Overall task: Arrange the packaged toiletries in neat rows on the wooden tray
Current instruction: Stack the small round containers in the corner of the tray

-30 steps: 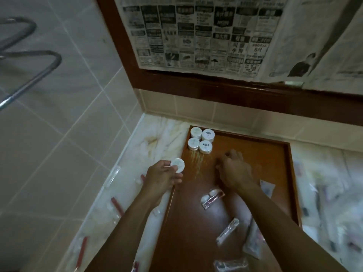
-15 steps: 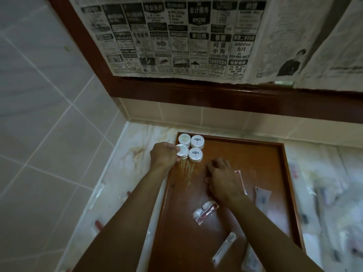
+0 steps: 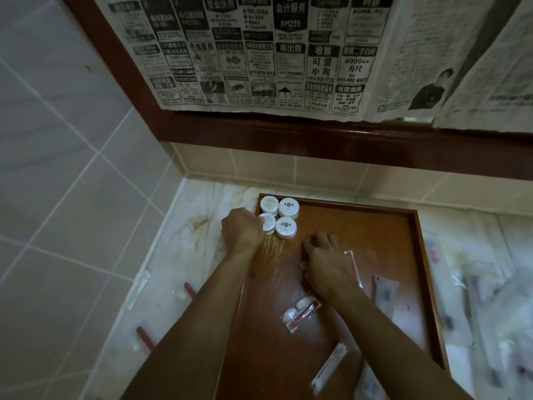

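Four small round white tubs (image 3: pixel 278 219) are grouped two by two in the far left corner of the wooden tray (image 3: pixel 375 226), which is set on the marble tabletop (image 3: pixel 184 255). The near left tub (image 3: pixel 267 223) is gripped by the left hand (image 3: pixel 243 230), the fingers curled round its side. Such tubs are judged light, rigid and smooth, best taken round the rim. The right hand (image 3: pixel 326 262) is laid knuckles up on the tray, fingers bent; whether the clear sachet (image 3: pixel 353 267) beside it is held cannot be told. Flat sachets (image 3: pixel 300 313) are scattered nearer, likely limp and slippery, best pinched at an edge. Both forearms are stretched forward.
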